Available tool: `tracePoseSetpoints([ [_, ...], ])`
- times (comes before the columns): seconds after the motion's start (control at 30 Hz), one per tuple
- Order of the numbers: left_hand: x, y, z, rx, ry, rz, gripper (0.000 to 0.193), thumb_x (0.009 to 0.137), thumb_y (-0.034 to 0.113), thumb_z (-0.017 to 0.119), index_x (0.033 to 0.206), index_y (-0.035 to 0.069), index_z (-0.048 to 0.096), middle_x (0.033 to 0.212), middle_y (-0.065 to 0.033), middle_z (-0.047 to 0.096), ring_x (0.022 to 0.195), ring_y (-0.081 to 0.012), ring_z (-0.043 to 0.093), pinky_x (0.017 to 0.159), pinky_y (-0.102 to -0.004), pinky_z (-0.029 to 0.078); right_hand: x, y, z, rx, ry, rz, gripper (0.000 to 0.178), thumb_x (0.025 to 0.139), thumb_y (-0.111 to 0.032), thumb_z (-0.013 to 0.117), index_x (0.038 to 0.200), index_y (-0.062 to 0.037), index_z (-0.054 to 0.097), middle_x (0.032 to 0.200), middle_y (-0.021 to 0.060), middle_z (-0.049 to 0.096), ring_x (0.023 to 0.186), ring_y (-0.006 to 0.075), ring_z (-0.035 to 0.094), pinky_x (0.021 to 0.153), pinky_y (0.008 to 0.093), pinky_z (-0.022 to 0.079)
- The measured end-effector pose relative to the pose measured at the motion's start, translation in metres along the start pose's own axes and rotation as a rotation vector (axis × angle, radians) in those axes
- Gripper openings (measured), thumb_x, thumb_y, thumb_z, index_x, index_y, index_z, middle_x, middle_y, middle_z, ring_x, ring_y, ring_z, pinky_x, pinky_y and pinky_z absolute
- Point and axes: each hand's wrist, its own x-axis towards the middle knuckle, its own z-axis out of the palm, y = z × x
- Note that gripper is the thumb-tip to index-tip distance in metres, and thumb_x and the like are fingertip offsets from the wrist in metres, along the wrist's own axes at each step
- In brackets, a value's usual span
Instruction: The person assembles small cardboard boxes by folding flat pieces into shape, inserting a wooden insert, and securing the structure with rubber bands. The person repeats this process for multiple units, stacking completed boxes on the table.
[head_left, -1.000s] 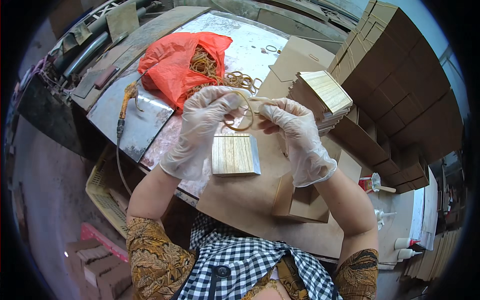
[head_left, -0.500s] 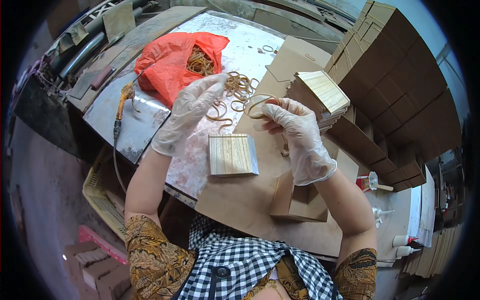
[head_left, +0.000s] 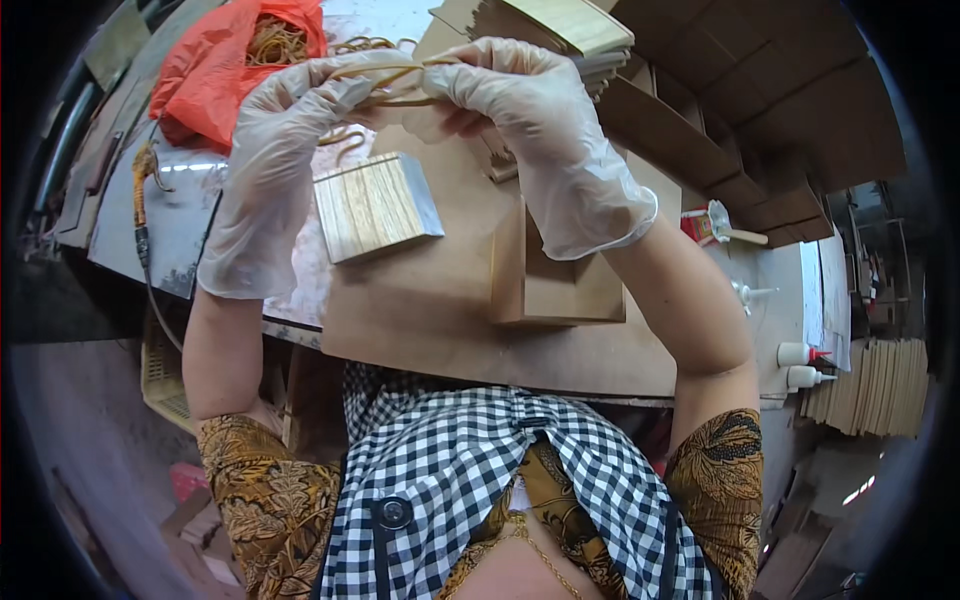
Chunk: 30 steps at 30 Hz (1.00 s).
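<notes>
Rubber band (head_left: 400,73), tan, suspended between two gloved hands above the surface (head_left: 311,285); clock directions are read from the band, with twelve toward the far side. The left hand (head_left: 283,125), from eight to nine o'clock, holds one end of the band in a narrow pinch of thumb and fingers. The right hand (head_left: 530,108), from three to four o'clock, has a similarly narrow grip on the opposite end. Both gloves are translucent white.

At six o'clock, below the hands and apart from them, a pale wooden block (head_left: 370,210) lies near the left edge of a brown sheet (head_left: 420,315). At five o'clock an open brown box (head_left: 575,293) rests on the same sheet. Loose bands (head_left: 345,146) lie between seven and eight o'clock. At nine o'clock, beside the left hand, stands a red plastic bag (head_left: 200,80) with more bands inside. A stack of boards (head_left: 580,25) occupies two to three o'clock.

Farther out: a hooked tool (head_left: 140,190) with a cord at eight; stacked brown cartons (head_left: 770,90) at three; two white bottles (head_left: 795,354) at four; a yellow basket (head_left: 165,378) at seven.
</notes>
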Motion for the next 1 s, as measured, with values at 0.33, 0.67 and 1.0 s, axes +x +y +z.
tracePoseSetpoints([
  [0.33, 0.008, -0.011, -0.019, 0.006, 0.028, 0.011, 0.025, 0.100, 0.017, 0.065, 0.115, -0.003, 0.070, 0.101, -0.0075, 0.074, 0.080, -0.0076, 0.065, 0.066, -0.0195, 0.051, -0.006, -0.002, -0.028, -0.021, 0.073, -0.004, 0.006, 0.087, -0.012, 0.077, 0.089, -0.0066, 0.074, 0.076, 0.0022, 0.073, 0.061, 0.0075, 0.065, 0.057, 0.0212, 0.047],
  [0.67, -0.004, 0.009, 0.021, 0.076, -0.119, -0.031, 0.018, 0.097, 0.014, 0.068, 0.111, 0.002, 0.071, 0.094, -0.0028, 0.071, 0.080, -0.0083, 0.064, 0.078, -0.0227, 0.053, -0.030, -0.014, -0.038, -0.121, 0.105, 0.121, 0.009, 0.087, -0.013, 0.078, 0.093, -0.0071, 0.075, 0.077, 0.0008, 0.072, 0.063, 0.0061, 0.062, 0.056, 0.0204, 0.045],
  [1.0, -0.008, 0.017, 0.071, 0.112, -0.191, 0.001, 0.022, 0.097, 0.006, 0.063, 0.118, -0.001, 0.069, 0.104, -0.0054, 0.072, 0.091, -0.0086, 0.066, 0.080, -0.0235, 0.054, -0.047, -0.021, -0.029, -0.103, -0.015, 0.074, 0.016, 0.091, -0.020, 0.075, 0.095, -0.0044, 0.074, 0.081, 0.0038, 0.073, 0.072, 0.0087, 0.066, 0.064, 0.0212, 0.049],
])
